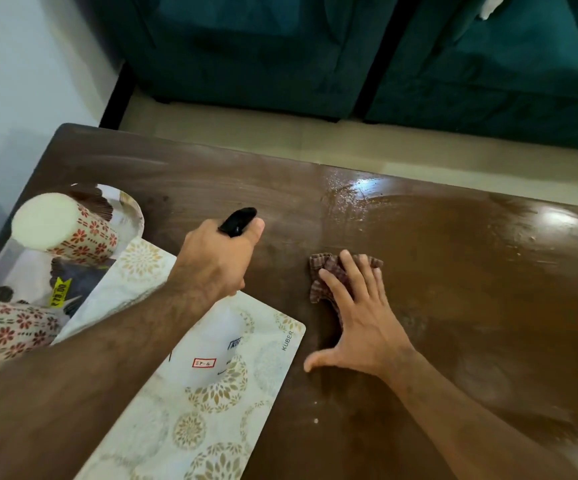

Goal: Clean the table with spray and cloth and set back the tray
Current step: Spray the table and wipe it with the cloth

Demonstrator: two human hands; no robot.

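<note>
— Dark brown wooden bench (453, 289) fills most of the view, with a teal upholstered sofa (349, 57) beyond its far edge and pale floor between. What's on it?

— Take the cream placemat with gold floral medallions (218, 393) as the landmark. It lies at the near left of the bench, and along its right edge it reads "KUBER". A small red-bordered label sits on it, too blurred to read.

— And the hands?

— The left hand (214, 261) hangs just beyond the placemat's far end, its grip curled round a spray bottle with a black nozzle (238, 220); only the nozzle shows above the fingers. The right hand (360, 327) is just right of the placemat, fingers spread and straight, pressing flat on a crumpled brown checked cloth (332, 278) that lies on the bench.

— Any tray?

— Left of the placemat, at the bench's left edge, a shiny silver tray (131, 206) carries two upturned paper cups printed with red flowers (69, 230). A yellow price sticker (59, 292) on the tray reads "78.00".

— The bench surface?

— Far right of the placemat it glistens wet, with droplets near the far edge.
</note>
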